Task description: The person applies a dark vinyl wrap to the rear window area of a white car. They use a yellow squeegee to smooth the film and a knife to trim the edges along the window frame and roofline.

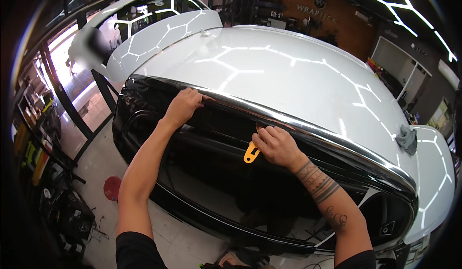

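Note:
Before me is a white car (269, 71) with a shiny chrome strip (281, 117) along the edge of its white panel, above a glossy black part (221, 168). My left hand (185, 106) is closed at the underside of the strip, fingertips pinched together; what they grip, if anything, is hidden. Farther right along the same edge, my right hand (277, 146) is wrapped round a slim yellow-handled tool (250, 153). The handle end, with a slot and a round hole, sticks out below the fingers. The tool's working end is hidden against the car's edge.
A raised white panel with a window (163, 26) stands at the far left. A grey cloth (407, 140) lies at the car's right edge. On the floor at left are a round red object (112, 188) and black equipment (70, 221). A glass doorway (72, 76) is beyond.

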Motion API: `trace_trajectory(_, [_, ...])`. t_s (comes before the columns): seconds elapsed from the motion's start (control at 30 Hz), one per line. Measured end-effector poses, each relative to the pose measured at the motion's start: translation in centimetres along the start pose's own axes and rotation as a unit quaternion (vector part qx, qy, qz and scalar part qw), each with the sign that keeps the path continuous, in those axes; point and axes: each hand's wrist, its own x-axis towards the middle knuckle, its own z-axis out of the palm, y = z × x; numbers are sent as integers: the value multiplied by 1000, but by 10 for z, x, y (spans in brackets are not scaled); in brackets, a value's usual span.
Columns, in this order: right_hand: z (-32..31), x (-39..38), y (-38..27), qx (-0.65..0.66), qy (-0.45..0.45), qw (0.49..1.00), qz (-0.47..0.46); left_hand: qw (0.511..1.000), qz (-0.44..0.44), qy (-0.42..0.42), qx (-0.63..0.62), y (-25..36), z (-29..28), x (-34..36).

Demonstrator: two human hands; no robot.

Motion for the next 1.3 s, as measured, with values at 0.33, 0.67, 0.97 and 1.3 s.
trace_trajectory(0.33, [-3, -1, -2, -19, 1, 1000, 3, 999, -26, 5, 43, -41, -17, -16])
trace_trajectory(0.67, [-5, 1, -2, -32, -14, 999, 4, 997, -25, 72, 31, -45, -1, -45])
trace_trajectory(0.97, [-8, -5, 1, -4, -16, 1000, 9, 984, -119, 71, 116, -66, 10, -67])
trace_trajectory(1.3, [-3, -3, 2, -45, -3, 999, 16, 976, -139, 162, 40, -9, 16, -25])
